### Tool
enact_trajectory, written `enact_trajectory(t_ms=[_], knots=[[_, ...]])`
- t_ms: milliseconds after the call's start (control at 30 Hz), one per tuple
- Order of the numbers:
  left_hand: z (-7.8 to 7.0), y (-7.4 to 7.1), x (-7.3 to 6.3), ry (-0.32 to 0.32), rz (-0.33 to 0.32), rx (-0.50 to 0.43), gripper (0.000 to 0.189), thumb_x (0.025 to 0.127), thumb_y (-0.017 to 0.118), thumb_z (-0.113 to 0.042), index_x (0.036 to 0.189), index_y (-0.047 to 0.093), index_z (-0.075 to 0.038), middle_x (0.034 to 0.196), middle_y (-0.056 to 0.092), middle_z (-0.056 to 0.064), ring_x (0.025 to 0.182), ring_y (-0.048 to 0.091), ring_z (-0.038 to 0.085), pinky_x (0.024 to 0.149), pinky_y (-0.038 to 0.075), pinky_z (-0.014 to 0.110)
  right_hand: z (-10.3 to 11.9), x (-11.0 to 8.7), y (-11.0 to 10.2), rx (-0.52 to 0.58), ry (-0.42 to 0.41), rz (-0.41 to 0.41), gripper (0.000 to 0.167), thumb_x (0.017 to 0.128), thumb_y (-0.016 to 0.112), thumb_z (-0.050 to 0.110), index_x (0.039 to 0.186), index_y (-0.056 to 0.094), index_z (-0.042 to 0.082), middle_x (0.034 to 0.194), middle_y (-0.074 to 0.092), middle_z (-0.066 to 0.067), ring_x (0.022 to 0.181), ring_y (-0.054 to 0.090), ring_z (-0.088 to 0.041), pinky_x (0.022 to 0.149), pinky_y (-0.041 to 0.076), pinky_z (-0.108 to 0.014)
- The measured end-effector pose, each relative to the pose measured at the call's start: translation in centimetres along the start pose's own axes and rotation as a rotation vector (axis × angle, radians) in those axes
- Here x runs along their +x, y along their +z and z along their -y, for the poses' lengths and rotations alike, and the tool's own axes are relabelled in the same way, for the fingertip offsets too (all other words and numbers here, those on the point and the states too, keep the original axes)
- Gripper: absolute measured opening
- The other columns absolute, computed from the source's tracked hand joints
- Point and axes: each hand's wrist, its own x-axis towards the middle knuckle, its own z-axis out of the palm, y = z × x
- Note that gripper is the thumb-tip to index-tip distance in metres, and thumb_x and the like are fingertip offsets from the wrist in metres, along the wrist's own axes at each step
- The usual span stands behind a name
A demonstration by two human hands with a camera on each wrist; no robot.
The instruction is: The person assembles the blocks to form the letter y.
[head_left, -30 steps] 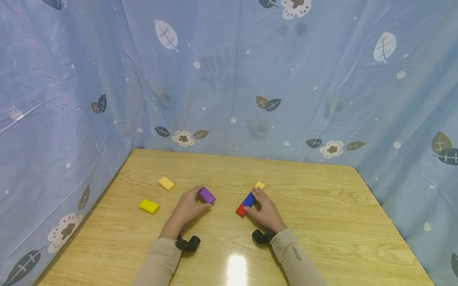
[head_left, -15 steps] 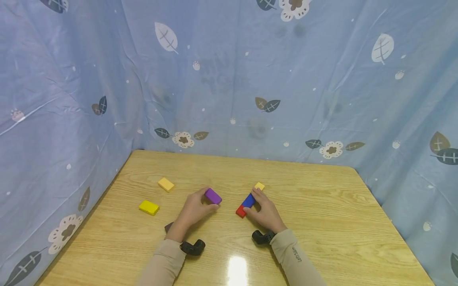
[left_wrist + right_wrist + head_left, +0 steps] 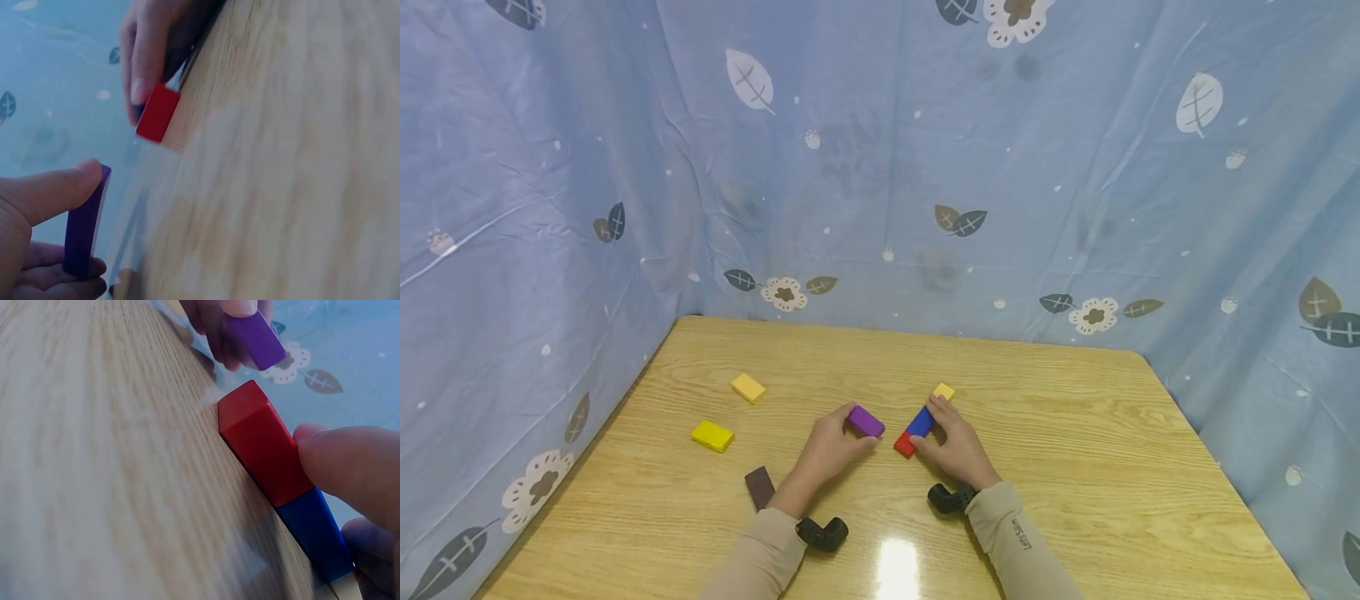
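My left hand pinches a purple rectangular block between thumb and fingers. In the right wrist view that purple block is held just above the tabletop, apart from a row of blocks. The row lies slantwise: a red block nearest me, a blue block against it, and a light yellow block at the far end. My right hand holds the row from the right, its thumb on the red block and its fingers by the blue block.
On the left of the wooden table lie a pale orange-yellow block, a bright yellow block and a dark brown block beside my left wrist. A patterned blue curtain surrounds the table's back and sides.
My left hand has carried the purple block rightward, closer to the red block. The dark brown block has come out from behind my left arm. My right hand has stayed in place.
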Motion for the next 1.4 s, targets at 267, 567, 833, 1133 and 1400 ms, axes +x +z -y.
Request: enact_trajectory(t_ms=[267, 567, 833, 1133, 1400], knots=[[-0.7, 1.2, -0.2, -0.029, -0.054, -0.02, 0.073, 0.078, 0.077, -0.03, 0.134, 0.047, 0.006, 0.124, 0.06, 0.024, 0.117, 0.056, 0.037, 0.101, 0.045, 0.048, 0.0, 0.0, 0.0, -0.003, 0.004, 0.008, 0.073, 0.085, 0.068, 0.04, 0.14, 0.043, -0.001, 0.15, 0.037, -0.015, 0.141, 0.029, -0.034, 0.113, 0.029, -0.052], [-1.2, 2.8, -0.2, 0.009, -0.119, 0.031, 0.07, 0.077, 0.077, -0.027, 0.13, 0.049, 0.01, 0.12, 0.061, 0.025, 0.112, 0.058, 0.038, 0.096, 0.049, 0.048, -0.1, -0.1, 0.0, -0.01, 0.005, 0.001, 0.073, 0.085, 0.068, 0.04, 0.14, 0.043, -0.001, 0.149, 0.038, -0.015, 0.141, 0.029, -0.034, 0.113, 0.029, -0.053], [-1.7, 3.6, -0.2, 0.036, -0.126, 0.074, 0.069, 0.078, 0.077, -0.025, 0.129, 0.049, 0.012, 0.123, 0.059, 0.026, 0.113, 0.058, 0.038, 0.096, 0.049, 0.047, 0.1, -0.1, -0.1, -0.002, 0.014, 0.001, 0.073, 0.084, 0.069, 0.039, 0.14, 0.044, -0.001, 0.149, 0.038, -0.016, 0.141, 0.029, -0.034, 0.113, 0.028, -0.053], [-1.6, 3.9, -0.1, 0.042, -0.084, 0.063, 0.068, 0.081, 0.076, -0.025, 0.132, 0.048, 0.01, 0.129, 0.055, 0.027, 0.119, 0.054, 0.039, 0.099, 0.046, 0.048, 0.4, -0.1, -0.2, -0.002, 0.022, 0.008, 0.073, 0.084, 0.068, 0.039, 0.14, 0.043, 0.0, 0.149, 0.038, -0.015, 0.141, 0.028, -0.034, 0.113, 0.028, -0.053], [-1.5, 3.9, -0.2, 0.036, -0.068, 0.075, 0.071, 0.082, 0.074, -0.03, 0.135, 0.046, 0.009, 0.134, 0.051, 0.027, 0.124, 0.049, 0.041, 0.103, 0.043, 0.05, 0.5, 0.0, -0.2, 0.0, 0.031, 0.014, 0.073, 0.085, 0.068, 0.039, 0.141, 0.043, -0.001, 0.15, 0.037, -0.015, 0.142, 0.027, -0.034, 0.113, 0.028, -0.054]])
